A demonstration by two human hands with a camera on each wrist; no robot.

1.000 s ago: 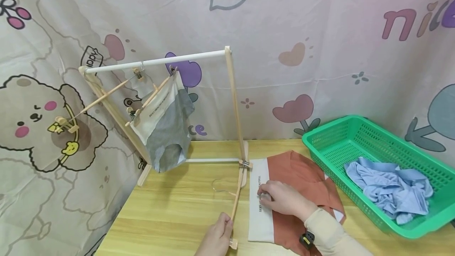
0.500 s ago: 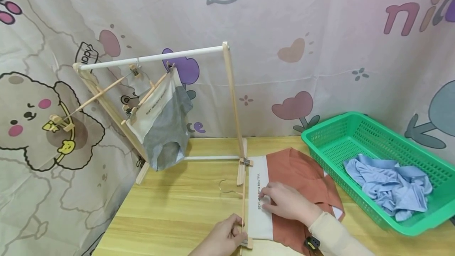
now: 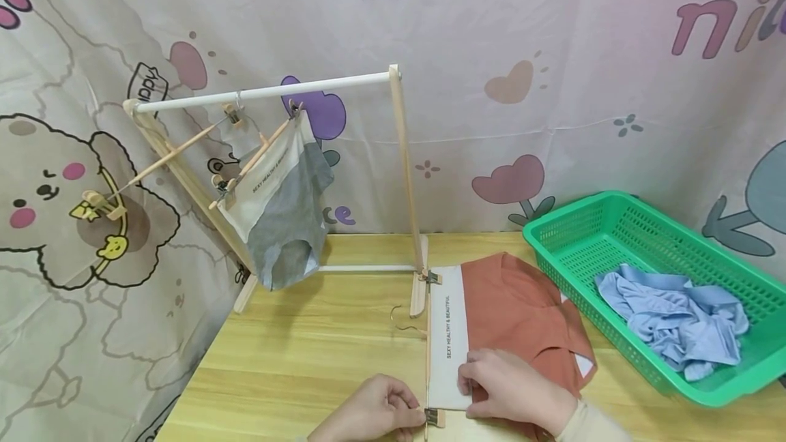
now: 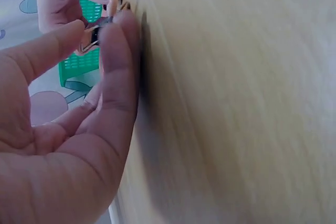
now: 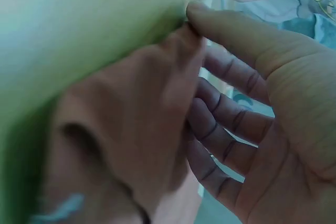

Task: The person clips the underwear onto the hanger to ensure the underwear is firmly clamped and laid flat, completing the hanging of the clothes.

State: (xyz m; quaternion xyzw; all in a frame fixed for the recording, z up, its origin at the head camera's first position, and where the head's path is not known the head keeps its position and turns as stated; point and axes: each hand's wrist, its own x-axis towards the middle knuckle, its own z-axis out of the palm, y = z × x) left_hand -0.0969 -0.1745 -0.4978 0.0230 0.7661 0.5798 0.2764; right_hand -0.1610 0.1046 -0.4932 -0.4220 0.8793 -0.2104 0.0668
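Observation:
A pair of rust-red underpants point(image 3: 516, 305) with a white printed waistband point(image 3: 448, 333) lies flat on the table. Along the waistband's left edge runs a wooden clip hanger point(image 3: 428, 367), its wire hook pointing left. My left hand point(image 3: 374, 409) pinches the hanger's near clip point(image 3: 436, 418) between thumb and fingers; the left wrist view shows the clip point(image 4: 94, 35) at the fingertips. At the near end of the waistband, my right hand point(image 3: 516, 387) pinches the underpants' edge, thumb on the near side. The right wrist view shows the red cloth point(image 5: 142, 103) bunched beside the curled fingers.
A wood-and-white rack point(image 3: 402, 155) stands at the back left, with grey-and-white underpants point(image 3: 288, 217) clipped on a hanger and another hanger point(image 3: 178, 152) beside them. At right, a green basket point(image 3: 568, 264) holds crumpled blue cloth point(image 3: 675, 319). A printed curtain hangs behind.
My left hand has brought the hanger rightward against the waistband and shifted its grip to the near clip. My right hand has moved from the waistband's middle toward its near end.

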